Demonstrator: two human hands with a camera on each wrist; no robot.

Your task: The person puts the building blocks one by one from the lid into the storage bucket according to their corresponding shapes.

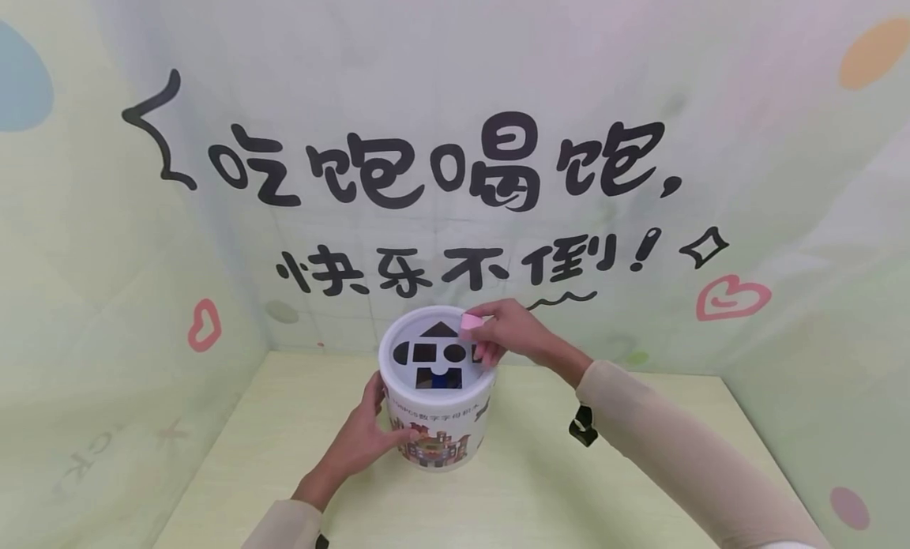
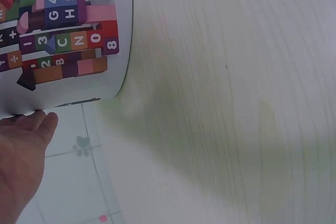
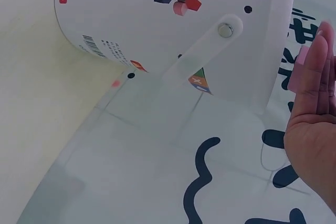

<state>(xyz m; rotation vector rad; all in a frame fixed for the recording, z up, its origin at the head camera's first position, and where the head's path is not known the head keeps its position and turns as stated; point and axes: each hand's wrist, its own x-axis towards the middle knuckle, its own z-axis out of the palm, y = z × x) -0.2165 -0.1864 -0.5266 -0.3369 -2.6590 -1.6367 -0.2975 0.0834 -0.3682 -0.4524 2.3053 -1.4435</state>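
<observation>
A white printed toy-block bucket (image 1: 455, 407) stands upright on the table, its lid (image 1: 439, 351) cut with shaped holes. My left hand (image 1: 362, 432) holds the bucket's left side, thumb on the front and fingers reaching round behind. In the left wrist view, the fingertips of that hand (image 2: 23, 156) meet the wall beside the printed blocks. Over the lid's right back edge, my right hand (image 1: 517, 328) pinches a small pink block (image 1: 471, 323). The right wrist view shows the pink block (image 3: 297, 74) partly hidden behind the fingers. Something blue (image 1: 439, 381) shows through the front hole.
The pale wood-grain table (image 1: 284, 423) spreads to both sides of the bucket. A printed cloth backdrop (image 1: 455, 67) with large black characters rises behind and along the sides. A translucent handle strap (image 3: 205, 45) is fixed to the bucket's side by a round stud.
</observation>
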